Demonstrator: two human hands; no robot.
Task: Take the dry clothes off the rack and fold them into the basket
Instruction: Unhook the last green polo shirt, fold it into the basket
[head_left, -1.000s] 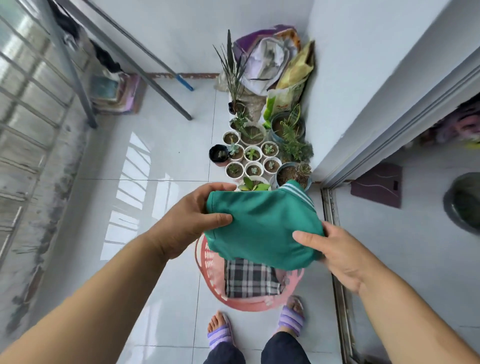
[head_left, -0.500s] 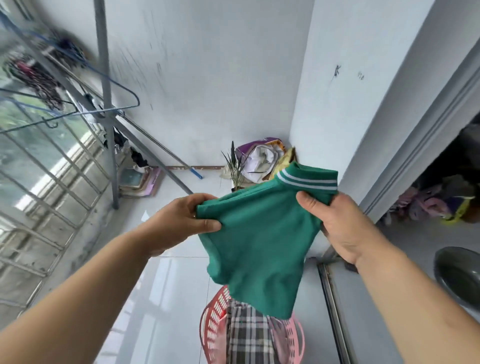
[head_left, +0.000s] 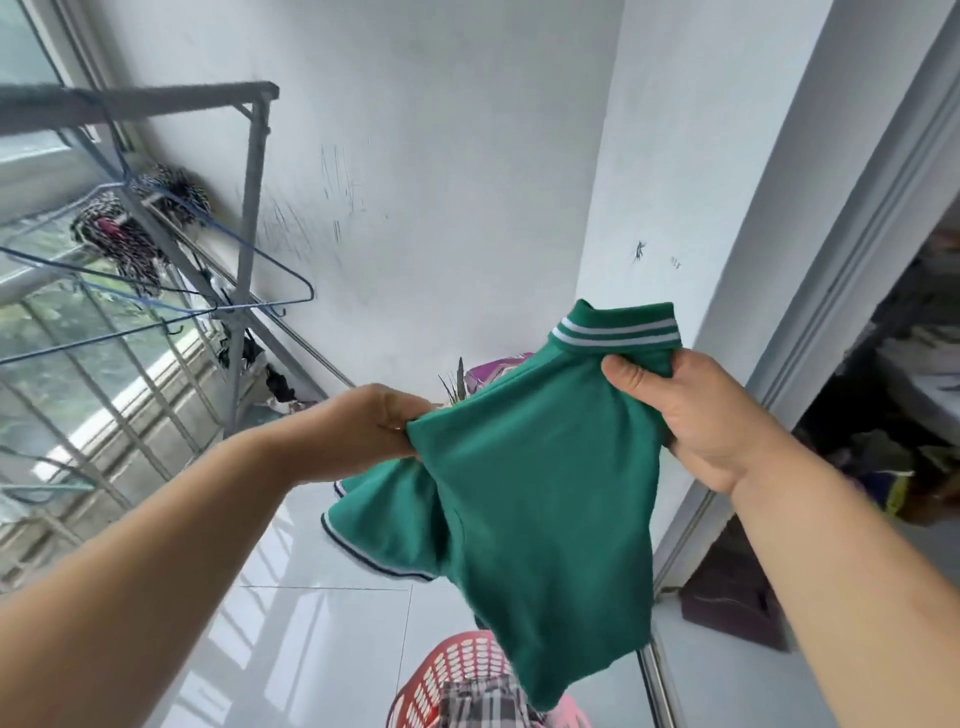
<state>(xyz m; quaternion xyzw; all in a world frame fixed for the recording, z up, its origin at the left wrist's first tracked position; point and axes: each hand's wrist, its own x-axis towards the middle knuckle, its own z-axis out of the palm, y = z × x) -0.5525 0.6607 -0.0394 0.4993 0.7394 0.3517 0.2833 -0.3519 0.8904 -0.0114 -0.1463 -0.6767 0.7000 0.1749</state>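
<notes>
One rack (head_left: 244, 218), upper left, bearing one hanger (head_left: 171, 306) and one patterned garment (head_left: 124, 239). One left hand (head_left: 363, 431), fingers pinched on one green shirt (head_left: 535, 483); one right hand (head_left: 691, 415) gripping its collar. Shirt hangs over one basket (head_left: 441, 680). Since earlier: shirt opened out, sleeve dropped, view raised.

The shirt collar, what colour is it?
Green with two white stripes, on the shirt collar in the head view, just above the right hand.
</notes>
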